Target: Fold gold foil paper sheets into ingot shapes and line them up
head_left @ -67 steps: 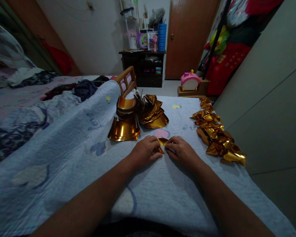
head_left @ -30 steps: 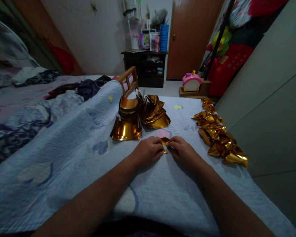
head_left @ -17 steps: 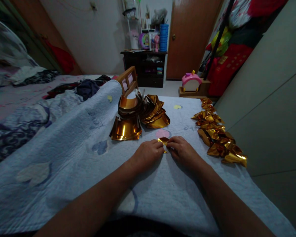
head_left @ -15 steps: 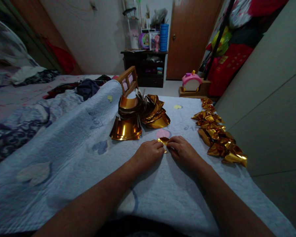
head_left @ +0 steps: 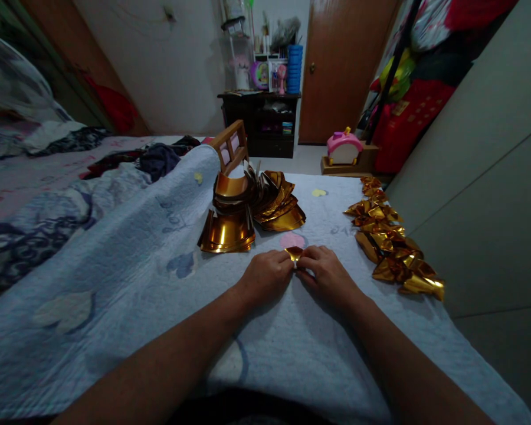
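Between my hands is a small piece of gold foil paper (head_left: 294, 252), mostly covered by the fingers. My left hand (head_left: 269, 273) is closed on its left side, and my right hand (head_left: 322, 268) pinches it from the right, the fingertips of both nearly meeting. Just beyond lie curved stacks of gold foil sheets (head_left: 228, 230), fanned out on the pale blue quilt (head_left: 265, 354). Over to the right, a row of folded gold foil pieces (head_left: 393, 254) runs along the quilt's edge.
A wooden frame (head_left: 230, 147) stands at the quilt's far edge, behind the stacks. Crumpled clothes and bedding (head_left: 48, 218) lie to the left. A pale panel (head_left: 482, 195) rises close by on the right. Farther off are a dark cabinet (head_left: 259, 124) and a pink toy (head_left: 344, 147).
My right hand has shifted slightly left, its fingers drawing closer to the left hand. Less of the foil piece shows between them now. The stacks and the folded row stay put.
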Available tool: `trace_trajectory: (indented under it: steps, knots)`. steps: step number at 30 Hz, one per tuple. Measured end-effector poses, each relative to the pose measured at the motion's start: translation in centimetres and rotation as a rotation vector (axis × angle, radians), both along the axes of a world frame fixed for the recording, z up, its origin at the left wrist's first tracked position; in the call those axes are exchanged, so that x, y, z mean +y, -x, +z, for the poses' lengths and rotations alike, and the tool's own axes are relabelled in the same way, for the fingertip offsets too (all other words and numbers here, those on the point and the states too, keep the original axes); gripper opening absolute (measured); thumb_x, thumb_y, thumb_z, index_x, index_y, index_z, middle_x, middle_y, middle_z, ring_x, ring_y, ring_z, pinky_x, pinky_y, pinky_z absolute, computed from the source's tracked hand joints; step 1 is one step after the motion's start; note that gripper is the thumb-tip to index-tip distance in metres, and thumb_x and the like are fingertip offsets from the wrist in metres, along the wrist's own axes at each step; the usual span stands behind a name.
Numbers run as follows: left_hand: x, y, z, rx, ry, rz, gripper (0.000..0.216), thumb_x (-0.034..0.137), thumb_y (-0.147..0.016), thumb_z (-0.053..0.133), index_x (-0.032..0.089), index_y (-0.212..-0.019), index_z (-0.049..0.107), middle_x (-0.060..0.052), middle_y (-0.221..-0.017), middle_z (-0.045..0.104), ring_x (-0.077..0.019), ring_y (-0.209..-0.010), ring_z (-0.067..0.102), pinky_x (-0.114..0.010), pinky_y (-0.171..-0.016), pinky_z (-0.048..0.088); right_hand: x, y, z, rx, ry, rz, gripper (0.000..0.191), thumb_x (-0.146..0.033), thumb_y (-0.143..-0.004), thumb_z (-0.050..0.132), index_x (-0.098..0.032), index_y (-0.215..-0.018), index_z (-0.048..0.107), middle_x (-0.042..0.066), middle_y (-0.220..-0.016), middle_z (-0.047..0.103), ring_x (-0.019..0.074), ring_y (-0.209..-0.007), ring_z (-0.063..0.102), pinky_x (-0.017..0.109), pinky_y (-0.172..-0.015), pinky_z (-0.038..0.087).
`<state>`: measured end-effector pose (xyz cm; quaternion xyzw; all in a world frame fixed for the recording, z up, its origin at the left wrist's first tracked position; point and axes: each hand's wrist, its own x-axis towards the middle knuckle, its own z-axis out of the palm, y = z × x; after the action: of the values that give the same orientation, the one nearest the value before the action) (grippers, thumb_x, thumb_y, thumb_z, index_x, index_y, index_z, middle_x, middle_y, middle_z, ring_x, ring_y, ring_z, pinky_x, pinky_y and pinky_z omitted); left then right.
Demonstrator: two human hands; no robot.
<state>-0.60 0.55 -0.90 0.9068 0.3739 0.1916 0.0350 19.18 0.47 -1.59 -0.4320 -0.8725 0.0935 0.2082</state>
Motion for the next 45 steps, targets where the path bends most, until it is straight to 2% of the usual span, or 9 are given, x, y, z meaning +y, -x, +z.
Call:
trace_trajectory:
  steps: [4, 7, 11, 20, 23, 27, 30, 36, 45]
  knots:
    - [0.0, -0.1, -0.1, 0.039, -0.01, 0.018, 0.01, 0.016, -0.095, 0.058, 0.015, -0.094, 0.068, -0.008, -0.097, 0.075, -0.0229, -0.088, 0.071, -0.036, -0.08, 0.058, 0.0, 0.1, -0.1, -0.016, -0.014, -0.01, 0.013, -0.02, -0.096, 0.061, -0.02, -0.089, 0.072, 0.008, -0.098, 0.069, 0.0222, -0.089, 0.057, 0.038, -0.082, 0.042]
    - [0.1, 0.1, -0.1, 0.047, 0.0, 0.043, 0.012, 0.015, -0.095, 0.056, 0.015, -0.089, 0.066, -0.007, -0.089, 0.073, -0.0206, -0.081, 0.069, -0.032, -0.074, 0.056, -0.1, -0.1, 0.1, 0.048, 0.026, -0.003, 0.01, -0.014, -0.093, 0.059, -0.02, -0.095, 0.067, 0.007, -0.099, 0.068, 0.0223, -0.092, 0.058, 0.036, -0.083, 0.042]
    - [0.1, 0.8, 0.2, -0.003, 0.045, 0.068, 0.01, 0.016, -0.096, 0.056, 0.016, -0.093, 0.065, -0.005, -0.085, 0.071, -0.0179, -0.076, 0.067, -0.028, -0.068, 0.052, 0.0, -0.6, 0.0, 0.111, 0.049, -0.06, 0.022, -0.006, -0.085, 0.057, -0.019, -0.102, 0.058, 0.008, -0.099, 0.065, 0.0244, -0.095, 0.057, 0.037, -0.084, 0.044]
    - [0.3, 1.2, 0.2, -0.118, 0.129, -0.042, 0.013, 0.014, -0.097, 0.052, 0.019, -0.093, 0.063, -0.001, -0.08, 0.067, -0.0143, -0.072, 0.063, -0.023, -0.065, 0.045, 0.5, -0.3, -0.2, 0.18, -0.04, -0.116, 0.022, -0.003, -0.08, 0.054, -0.021, -0.092, 0.058, 0.01, -0.101, 0.058, 0.027, -0.099, 0.052, 0.04, -0.087, 0.046]
    - [0.5, 1.1, 0.1, -0.101, 0.124, -0.053, 0.013, 0.012, -0.096, 0.053, 0.019, -0.09, 0.063, -0.002, -0.081, 0.067, -0.0156, -0.076, 0.062, -0.025, -0.067, 0.045, 0.5, -0.4, -0.3, 0.228, -0.031, -0.13, 0.026, -0.002, -0.079, 0.055, -0.02, -0.098, 0.058, 0.01, -0.103, 0.058, 0.0269, -0.1, 0.052, 0.04, -0.087, 0.046]
    - [0.5, 1.1, -0.1, -0.088, 0.118, -0.065, 0.013, 0.012, -0.095, 0.054, 0.019, -0.088, 0.063, -0.004, -0.086, 0.068, -0.0187, -0.087, 0.062, -0.028, -0.076, 0.048, 0.8, -0.6, -0.8, 0.176, 0.017, -0.063, 0.02, -0.001, -0.08, 0.056, -0.02, -0.085, 0.06, 0.007, -0.091, 0.062, 0.0236, -0.09, 0.054, 0.037, -0.083, 0.046]
    - [0.5, 1.1, 0.0, -0.081, 0.117, -0.021, 0.01, 0.014, -0.094, 0.057, 0.019, -0.089, 0.064, -0.005, -0.092, 0.069, -0.0204, -0.092, 0.061, -0.031, -0.08, 0.049, 0.9, -0.8, -0.8, 0.136, 0.011, -0.01, 0.018, -0.003, -0.083, 0.06, -0.02, -0.084, 0.065, 0.006, -0.091, 0.064, 0.0225, -0.089, 0.055, 0.036, -0.082, 0.045]
    - [0.4, 1.2, 0.0, -0.025, 0.113, 0.093, 0.008, 0.016, -0.093, 0.06, 0.018, -0.093, 0.068, -0.006, -0.093, 0.069, -0.0223, -0.09, 0.06, -0.034, -0.081, 0.05, 0.6, -0.8, -0.2, 0.102, 0.008, 0.024, 0.016, -0.007, -0.09, 0.061, -0.021, -0.085, 0.067, 0.005, -0.088, 0.066, 0.0212, -0.087, 0.055, 0.033, -0.079, 0.045]
    - [0.5, 1.3, -0.3, -0.031, 0.185, 0.104, 0.012, 0.017, -0.096, 0.057, 0.017, -0.095, 0.069, -0.007, -0.093, 0.067, -0.0222, -0.092, 0.063, -0.033, -0.081, 0.051, 0.4, -0.6, -0.7, 0.112, 0.051, -0.023, 0.015, -0.007, -0.091, 0.059, -0.019, -0.09, 0.068, 0.005, -0.086, 0.064, 0.0207, -0.085, 0.057, 0.032, -0.078, 0.044]
